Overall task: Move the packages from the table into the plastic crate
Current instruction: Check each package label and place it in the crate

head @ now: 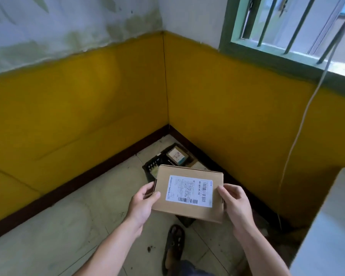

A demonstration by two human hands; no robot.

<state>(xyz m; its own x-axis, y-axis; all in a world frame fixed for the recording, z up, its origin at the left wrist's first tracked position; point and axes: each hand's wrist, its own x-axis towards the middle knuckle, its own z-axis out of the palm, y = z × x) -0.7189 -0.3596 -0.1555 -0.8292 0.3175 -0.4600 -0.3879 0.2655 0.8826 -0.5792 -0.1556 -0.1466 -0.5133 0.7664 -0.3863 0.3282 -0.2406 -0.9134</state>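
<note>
- While your left hand [141, 204] and right hand [235, 206] are gripping the package [189, 194] by its short ends, its long axis is lying crosswise.
- The crate [152, 166] is sitting, seemingly, directly below and slightly ahead.

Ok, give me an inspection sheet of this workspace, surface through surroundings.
Surface: white table corner at right; stained tiled floor.
Job's things: labelled cardboard box held over black crate in the wall corner; small packages already inside.
Clutter: dark sandal on floor.
Hands: left hand and right hand grip the box's opposite ends.
Cables: white cable hangs from window down yellow wall.
Surroundings: window barred; upper plaster stained.
</note>
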